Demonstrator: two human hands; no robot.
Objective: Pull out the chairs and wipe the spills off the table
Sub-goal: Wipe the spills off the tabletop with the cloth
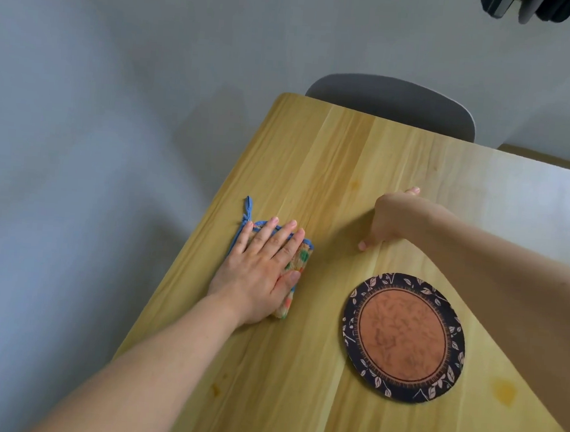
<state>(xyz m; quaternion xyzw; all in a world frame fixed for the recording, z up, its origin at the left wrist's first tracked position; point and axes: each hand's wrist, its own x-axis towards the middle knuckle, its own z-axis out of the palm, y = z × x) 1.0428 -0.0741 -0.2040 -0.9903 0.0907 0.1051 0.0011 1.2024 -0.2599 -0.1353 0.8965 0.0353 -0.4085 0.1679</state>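
My left hand (261, 268) lies flat, fingers straight, pressing a folded cloth (299, 259) with blue trim and coloured dots onto the light wooden table (332, 158) near its left edge. My right hand (391, 217) rests on the table further in, fingertips touching the wood, holding nothing. Yellowish spill marks show on the wood: one (504, 391) at the right, a small one (216, 388) by my left forearm and a faint one (355, 184) ahead of the cloth. A grey chair (391, 103) stands at the far end, its back against the table edge.
A round mat (403, 337) with an orange centre and dark leaf-patterned rim lies on the table to the right of the cloth. Pale grey floor (76, 165) lies to the left of the table. Dark objects (548, 13) hang at the top right.
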